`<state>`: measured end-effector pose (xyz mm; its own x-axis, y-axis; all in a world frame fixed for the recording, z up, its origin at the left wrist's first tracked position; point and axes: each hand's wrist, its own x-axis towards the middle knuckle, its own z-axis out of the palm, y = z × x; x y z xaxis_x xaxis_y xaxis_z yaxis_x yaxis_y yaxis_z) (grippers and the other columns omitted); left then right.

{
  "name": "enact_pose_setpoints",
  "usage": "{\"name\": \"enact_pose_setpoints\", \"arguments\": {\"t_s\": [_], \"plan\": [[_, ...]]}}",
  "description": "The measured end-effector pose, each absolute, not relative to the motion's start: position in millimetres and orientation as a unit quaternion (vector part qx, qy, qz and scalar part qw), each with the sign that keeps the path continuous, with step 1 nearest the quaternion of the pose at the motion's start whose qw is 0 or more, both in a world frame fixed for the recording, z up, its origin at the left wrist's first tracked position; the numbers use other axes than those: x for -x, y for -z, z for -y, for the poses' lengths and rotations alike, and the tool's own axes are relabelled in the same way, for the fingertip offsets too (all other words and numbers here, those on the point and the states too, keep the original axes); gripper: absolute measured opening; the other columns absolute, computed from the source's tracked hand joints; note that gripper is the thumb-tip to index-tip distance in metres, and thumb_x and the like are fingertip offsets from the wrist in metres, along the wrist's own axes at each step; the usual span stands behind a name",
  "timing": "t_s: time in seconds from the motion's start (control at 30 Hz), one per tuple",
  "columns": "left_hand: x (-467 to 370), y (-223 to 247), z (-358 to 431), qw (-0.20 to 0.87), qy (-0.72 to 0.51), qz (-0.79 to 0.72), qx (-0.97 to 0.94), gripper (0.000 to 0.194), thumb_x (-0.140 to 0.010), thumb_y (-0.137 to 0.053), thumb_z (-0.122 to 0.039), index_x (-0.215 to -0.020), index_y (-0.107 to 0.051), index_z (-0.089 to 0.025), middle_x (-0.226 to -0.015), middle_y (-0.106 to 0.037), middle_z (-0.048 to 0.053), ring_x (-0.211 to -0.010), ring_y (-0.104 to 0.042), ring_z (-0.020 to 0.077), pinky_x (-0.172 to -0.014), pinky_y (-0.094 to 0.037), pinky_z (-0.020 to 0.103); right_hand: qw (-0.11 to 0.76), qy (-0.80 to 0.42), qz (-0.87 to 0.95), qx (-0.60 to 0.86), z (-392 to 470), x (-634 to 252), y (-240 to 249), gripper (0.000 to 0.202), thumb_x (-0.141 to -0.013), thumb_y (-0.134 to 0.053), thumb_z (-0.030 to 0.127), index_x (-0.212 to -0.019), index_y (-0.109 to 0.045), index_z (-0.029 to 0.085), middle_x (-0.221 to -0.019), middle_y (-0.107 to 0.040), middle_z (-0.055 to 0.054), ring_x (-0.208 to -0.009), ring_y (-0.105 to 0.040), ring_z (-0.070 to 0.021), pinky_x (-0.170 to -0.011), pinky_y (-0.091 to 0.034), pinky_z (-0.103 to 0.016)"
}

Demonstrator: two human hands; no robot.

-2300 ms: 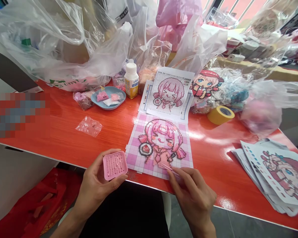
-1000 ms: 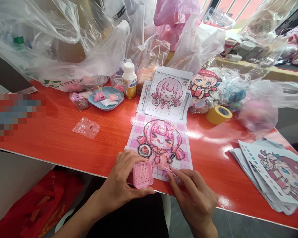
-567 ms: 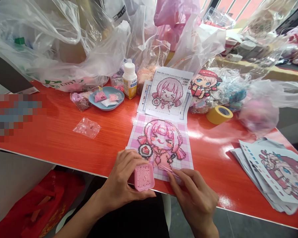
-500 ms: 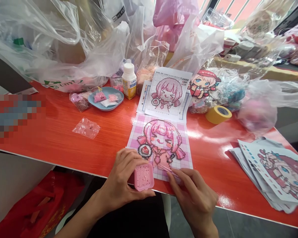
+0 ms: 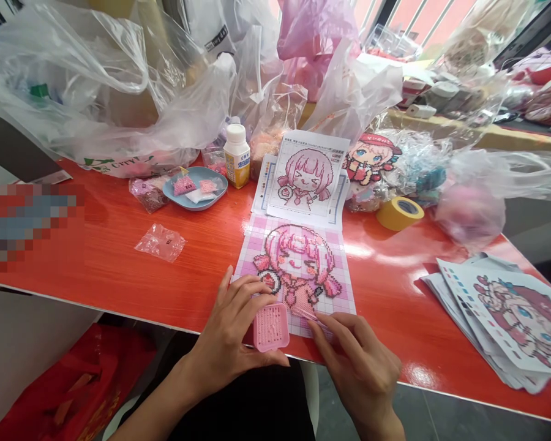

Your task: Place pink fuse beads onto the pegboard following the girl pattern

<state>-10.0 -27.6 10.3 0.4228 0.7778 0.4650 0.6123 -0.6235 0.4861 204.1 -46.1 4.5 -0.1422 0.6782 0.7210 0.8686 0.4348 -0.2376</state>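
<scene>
My left hand (image 5: pixel 232 331) is wrapped round a small pink tray (image 5: pixel 271 327) of beads, thumb below and fingers above, at the table's front edge. Pinched between the thumb and fingers of my right hand (image 5: pixel 356 355) is a thin pink tool (image 5: pixel 308 314), probably tweezers. Its tip lies over the lower part of a bead picture (image 5: pixel 298 257) of a pink-haired figure on a gridded board. Whether a bead is at the tip is too small to tell. A printed pattern sheet (image 5: pixel 308 174) of the same figure lies just behind the board.
Left of the pattern are a white bottle (image 5: pixel 237 156), a blue plate (image 5: pixel 197 202) with small bead packets and a clear bag (image 5: pixel 160 242). Yellow tape (image 5: pixel 399 214) and stacked printed sheets (image 5: pixel 505 318) lie right. Large plastic bags (image 5: pixel 105 122) line the back.
My left hand and the pink tray have shifted slightly right, and its index finger is raised more. My right hand has barely moved. The camera view has shifted a little.
</scene>
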Motion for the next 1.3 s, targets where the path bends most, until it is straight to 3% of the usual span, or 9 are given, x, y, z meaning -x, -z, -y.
{"name": "enact_pose_setpoints", "arguments": {"t_s": [0.47, 0.8, 1.3], "plan": [[10.7, -10.2, 29.0, 0.092, -0.324, -0.427, -0.839, 0.064, -0.078, -0.062, -0.06, -0.122, -0.049, -0.016, -0.113, -0.06, 0.012, -0.121, -0.05, 0.0287, -0.115, -0.022, 0.057, 0.416, 0.116, 0.735, 0.522, 47.6, -203.8, -5.2, 0.008, -0.082, -0.07, 0.019, -0.09, -0.068, 0.018, -0.076, -0.064, 0.001, -0.061, -0.06, -0.0046, -0.058, -0.044, -0.016], [10.2, -9.0, 28.0, 0.059, -0.33, -0.409, -0.849, 0.062, -0.073, -0.064, -0.065, -0.114, -0.056, -0.019, -0.116, -0.056, 0.013, -0.124, -0.044, 0.0326, -0.113, -0.019, 0.064, 0.426, 0.026, 0.777, 0.463, 46.7, -206.9, -12.5, 0.005, -0.087, -0.061, 0.016, -0.092, -0.062, 0.016, -0.08, -0.063, -0.004, -0.072, -0.062, -0.0109, -0.062, -0.052, -0.022], [5.6, -9.6, 30.5, 0.013, -0.351, -0.399, -0.847, 0.049, -0.069, -0.073, -0.05, -0.102, -0.056, -0.018, -0.109, -0.057, 0.013, -0.119, -0.047, 0.0333, -0.109, -0.028, 0.066, 0.414, 0.033, 0.79, 0.452, 48.3, -205.2, -4.2, 0.009, -0.083, -0.066, 0.017, -0.092, -0.067, 0.016, -0.076, -0.063, -0.003, -0.067, -0.059, -0.0098, -0.061, -0.049, -0.021]]}}
